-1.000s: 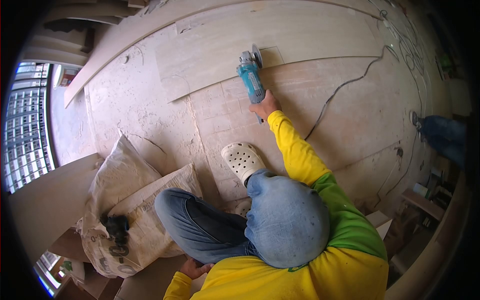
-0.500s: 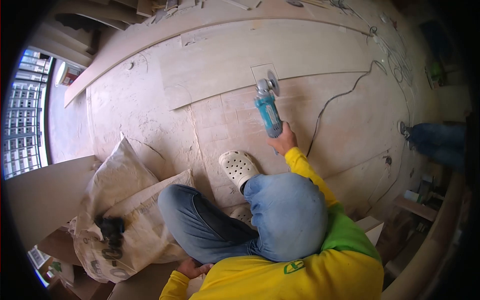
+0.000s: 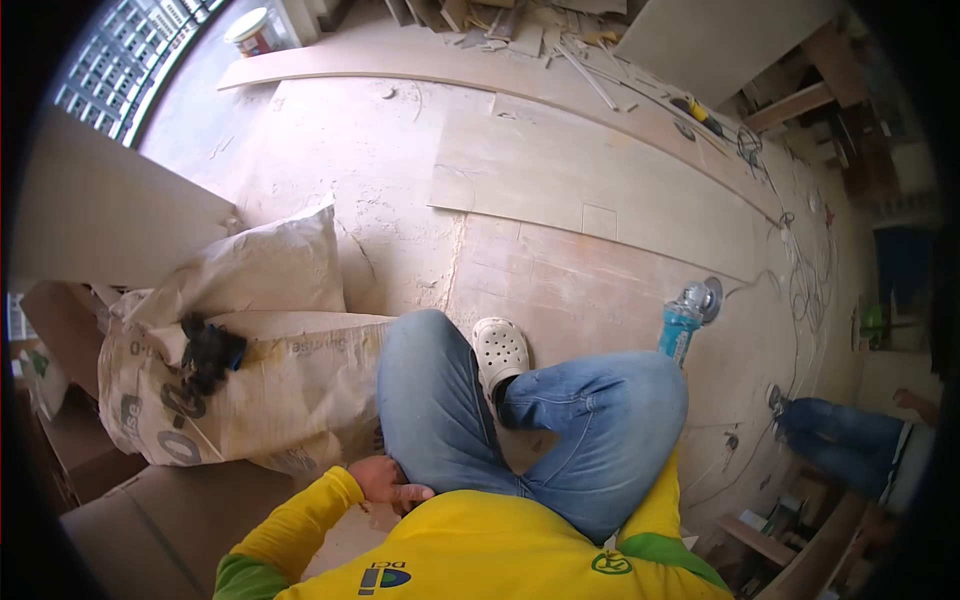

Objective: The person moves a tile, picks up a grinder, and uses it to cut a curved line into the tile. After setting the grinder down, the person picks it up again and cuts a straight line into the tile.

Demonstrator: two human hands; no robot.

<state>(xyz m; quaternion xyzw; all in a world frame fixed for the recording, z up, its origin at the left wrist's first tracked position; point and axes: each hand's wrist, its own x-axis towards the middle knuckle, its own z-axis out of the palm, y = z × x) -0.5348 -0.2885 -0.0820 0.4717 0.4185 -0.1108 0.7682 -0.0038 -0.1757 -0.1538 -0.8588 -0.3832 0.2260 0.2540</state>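
Note:
My left hand (image 3: 382,480) rests beside my left thigh, with one digit stretched out along the jeans. I see nothing held in it, and its other fingers are partly hidden. Beyond my right knee shows a teal angle grinder (image 3: 679,333) with a silver head and a round disc at its far end. My right forearm runs behind the knee toward it, so the knee hides nearly all of my right hand. Past the grinder lies a pale flat board (image 3: 540,165) with a small square outlined near its edge (image 3: 600,220).
Dusty woven sacks (image 3: 290,385) lie at my left, with a dark glove (image 3: 212,352) on top. A long plank (image 3: 400,65) and wood scraps lie farther back. Cables (image 3: 800,270) trail along the right. Another person's jeans-clad legs (image 3: 845,435) are at the right. A bucket (image 3: 252,32) stands back left.
The angle grinder has moved from the square on the board to beside my right knee, the grip now hidden. My view has turned; my left hand stays by the thigh.

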